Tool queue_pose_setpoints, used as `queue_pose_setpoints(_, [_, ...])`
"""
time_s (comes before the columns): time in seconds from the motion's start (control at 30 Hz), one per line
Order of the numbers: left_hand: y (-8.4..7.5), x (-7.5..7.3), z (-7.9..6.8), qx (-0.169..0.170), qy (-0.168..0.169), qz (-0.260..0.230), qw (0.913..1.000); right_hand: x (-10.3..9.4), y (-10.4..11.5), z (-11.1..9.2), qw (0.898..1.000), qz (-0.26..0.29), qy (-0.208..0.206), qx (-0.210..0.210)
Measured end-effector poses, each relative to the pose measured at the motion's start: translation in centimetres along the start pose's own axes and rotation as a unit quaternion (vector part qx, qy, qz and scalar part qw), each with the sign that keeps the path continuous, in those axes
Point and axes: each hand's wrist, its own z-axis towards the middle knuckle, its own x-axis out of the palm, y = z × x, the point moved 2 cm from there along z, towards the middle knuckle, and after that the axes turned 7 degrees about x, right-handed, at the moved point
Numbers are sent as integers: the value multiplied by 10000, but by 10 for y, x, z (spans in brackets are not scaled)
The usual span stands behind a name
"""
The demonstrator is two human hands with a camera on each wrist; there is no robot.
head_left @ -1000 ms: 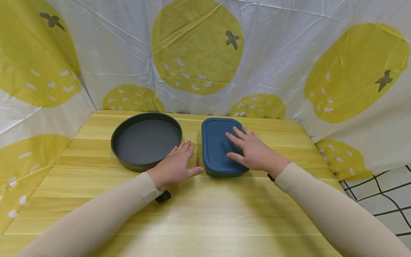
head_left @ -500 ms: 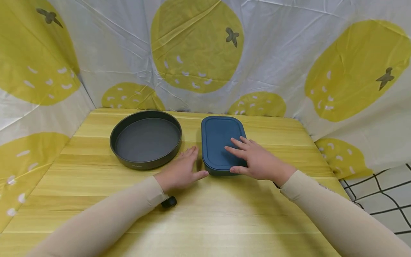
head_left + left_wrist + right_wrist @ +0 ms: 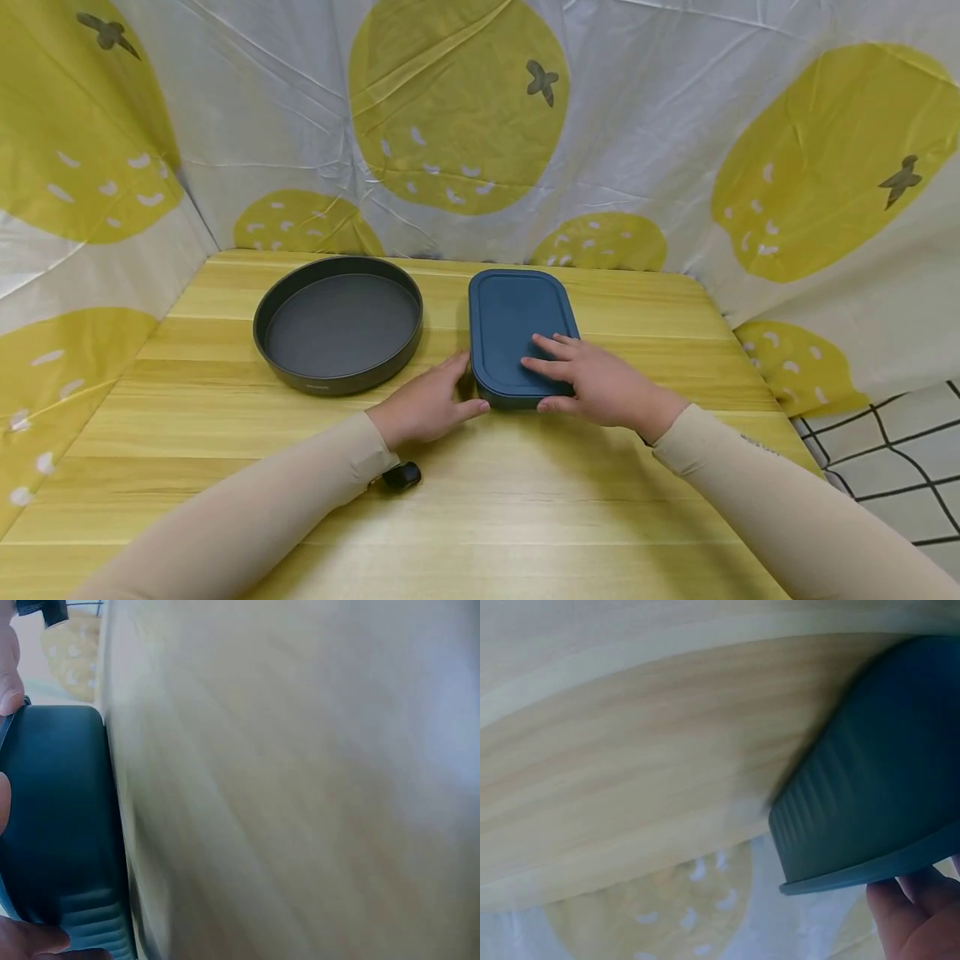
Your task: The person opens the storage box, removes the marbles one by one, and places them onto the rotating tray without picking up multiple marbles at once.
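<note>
A blue rectangular food container [image 3: 517, 329] with a lid lies on the wooden table, its ribbed side wall visible in both wrist views. At its front left corner is my left hand [image 3: 426, 407], fingers along the left side and thumb extended at the front. The fingers [image 3: 30, 939] reach the ribbed wall in the left wrist view. My right hand [image 3: 603, 385] lies over the front right of the lid with its fingers spread and fairly straight, the thumb at the front edge. In the right wrist view, fingertips [image 3: 889, 904] appear at the lid's edge.
A dark round pan [image 3: 341, 325] without a visible handle stands left of the container, near my left hand. A white cloth with yellow fruit print [image 3: 457, 108] hangs behind and beside the table [image 3: 480, 517]. Black-lined white fabric [image 3: 900, 467] shows at the right.
My left hand has moved from beside the pan's rim rightward to the container's front left corner. My right hand has slid toward the front of the lid, its thumb now at the front edge.
</note>
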Motion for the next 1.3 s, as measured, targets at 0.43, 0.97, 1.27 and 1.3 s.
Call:
queue_pose_setpoints(0.43, [0, 6, 9, -422, -57, -84, 9991, 3, 4, -1, 10000, -11, -45, 44])
queue_pose_setpoints(0.97, [-2, 7, 12, -554, -240, 138, 9981, 8, 4, -2, 9994, -98, -318, -92])
queue_pose_setpoints(1.27, [-4, 6, 11, -547, -210, 127, 9982, 13, 6, -2, 9985, -132, -508, -167])
queue_pose_setpoints(1.3, [-4, 7, 11, -539, -212, 134, 9982, 13, 7, -2, 9983, -159, -536, -185])
